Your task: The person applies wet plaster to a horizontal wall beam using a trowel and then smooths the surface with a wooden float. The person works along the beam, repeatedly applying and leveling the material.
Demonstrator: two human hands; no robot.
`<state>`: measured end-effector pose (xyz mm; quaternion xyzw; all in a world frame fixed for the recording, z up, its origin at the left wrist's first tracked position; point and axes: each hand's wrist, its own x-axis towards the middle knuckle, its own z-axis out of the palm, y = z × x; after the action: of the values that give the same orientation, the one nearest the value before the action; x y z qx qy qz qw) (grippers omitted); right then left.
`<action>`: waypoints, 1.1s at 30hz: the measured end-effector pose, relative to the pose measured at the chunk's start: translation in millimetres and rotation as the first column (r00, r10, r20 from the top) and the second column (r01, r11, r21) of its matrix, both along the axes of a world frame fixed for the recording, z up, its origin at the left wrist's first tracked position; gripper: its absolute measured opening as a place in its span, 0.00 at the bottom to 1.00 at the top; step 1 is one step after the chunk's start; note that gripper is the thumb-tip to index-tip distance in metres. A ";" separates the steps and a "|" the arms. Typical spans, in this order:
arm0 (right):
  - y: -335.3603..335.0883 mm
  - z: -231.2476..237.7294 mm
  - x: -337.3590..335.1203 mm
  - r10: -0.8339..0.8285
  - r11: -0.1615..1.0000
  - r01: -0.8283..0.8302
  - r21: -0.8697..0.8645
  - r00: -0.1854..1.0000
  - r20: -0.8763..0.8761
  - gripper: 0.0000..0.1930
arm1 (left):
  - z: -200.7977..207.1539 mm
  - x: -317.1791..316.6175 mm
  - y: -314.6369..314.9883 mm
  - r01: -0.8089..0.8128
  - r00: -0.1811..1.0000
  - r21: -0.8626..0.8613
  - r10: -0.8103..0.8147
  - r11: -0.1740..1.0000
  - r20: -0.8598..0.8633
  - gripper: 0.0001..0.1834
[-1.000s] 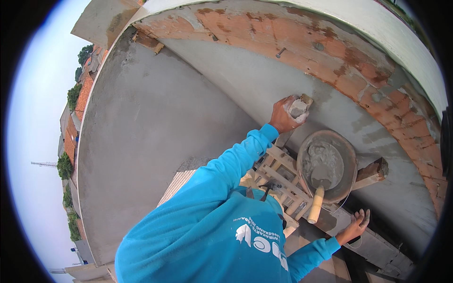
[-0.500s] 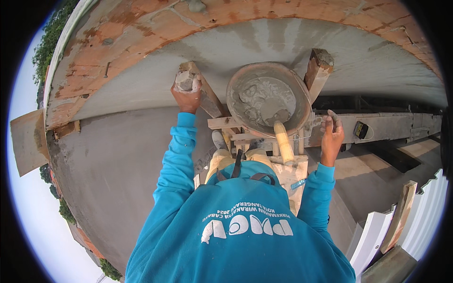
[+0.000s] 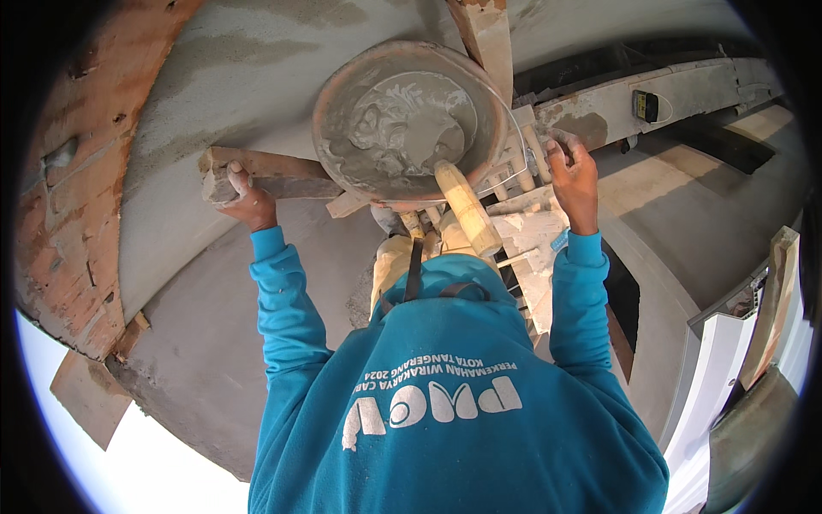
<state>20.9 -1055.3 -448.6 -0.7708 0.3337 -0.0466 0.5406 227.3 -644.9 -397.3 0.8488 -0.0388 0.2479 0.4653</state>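
Observation:
My left hand (image 3: 248, 201) is closed around the end of a mortar-caked wooden post (image 3: 282, 164), thumb on top. Right of it sits a round bucket (image 3: 324, 128) with a thin wire bail, partly filled with wet grey mortar (image 3: 385, 120). A tool with a thick pale wooden handle (image 3: 467, 206) leans over the near rim, its rounded head sunk in the mortar. My right hand (image 3: 575, 184) is raised beside the bucket's right side, fingers loosely bent and apart, with mortar on the fingertips. Nothing shows in it.
Bare brickwork (image 3: 94, 188) and a grey plastered wall (image 3: 248, 77) rise ahead and left. Another wooden post (image 3: 486, 43) stands behind the bucket. A small dark box with a cord (image 3: 646, 106) rests on the ledge at right. Corrugated sheets (image 3: 706, 385) lie lower right.
The view has swung, and the bucket appears larger and farther left. My left hand stays on the post. My right hand remains raised to the right of the bucket.

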 end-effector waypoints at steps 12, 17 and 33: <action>-25.1 -48.6 -18.7 0.056 0.988 -0.066 -0.141 0.995 -0.079 0.21 | -2.3 4.3 3.9 0.016 0.998 -0.017 -0.015 1.000 0.061 0.21; -36.8 -39.3 -9.3 0.136 0.971 -0.148 -0.189 0.988 -0.074 0.22 | 5.6 -5.5 -2.8 -0.027 0.999 -0.075 0.026 0.997 -0.019 0.20; -68.5 -64.7 19.7 0.179 0.903 -0.187 -0.387 0.982 -0.056 0.16 | -8.9 2.5 5.6 -0.097 0.993 0.141 0.087 0.985 0.078 0.35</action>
<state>40.6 -1123.8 -513.2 -0.8914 0.2491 -0.0539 0.3748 229.8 -639.3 -406.2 0.8718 -0.0340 0.2956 0.3890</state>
